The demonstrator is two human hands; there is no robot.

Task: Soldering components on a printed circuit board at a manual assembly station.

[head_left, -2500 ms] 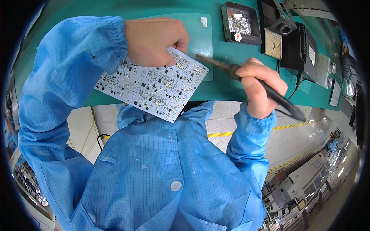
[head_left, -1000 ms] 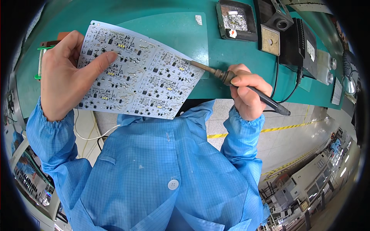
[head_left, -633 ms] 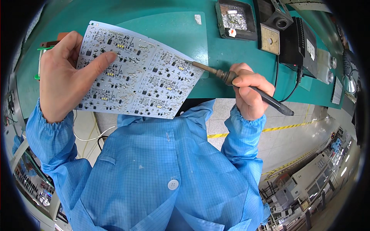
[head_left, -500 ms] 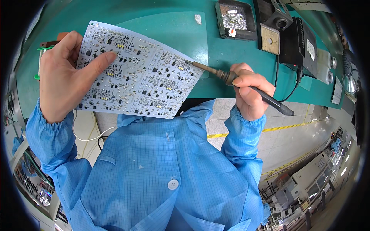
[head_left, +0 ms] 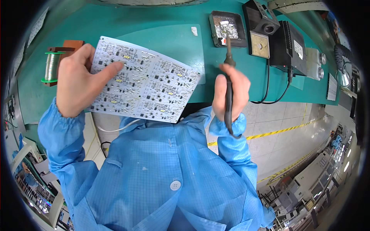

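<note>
My left hand (head_left: 79, 82) grips a white circuit board panel (head_left: 144, 82) by its left edge, thumb on the face and the other fingers hidden behind. Small black, yellow and silver parts cover the panel, which is held up over the table's near edge. In my right hand (head_left: 233, 92) is a soldering iron (head_left: 229, 98), its tip pointing away from me. That tip overlaps the near side of a black tray (head_left: 242, 45) of solder scraps; whether it touches the tray I cannot tell. The iron is apart from the panel.
A solder wire spool (head_left: 51, 67) with green rims stands at the left by a brown block. Right of the tray are a soldering iron stand (head_left: 259, 45) with a sponge, a black soldering station (head_left: 284, 46) and glass bottles (head_left: 314, 63). The iron's cable hangs past the green table's (head_left: 165, 15) edge.
The soldering iron has left the panel's right corner, turned to point away from me, and moved toward the tray. My left hand and the panel have shifted slightly right and nearer in view.
</note>
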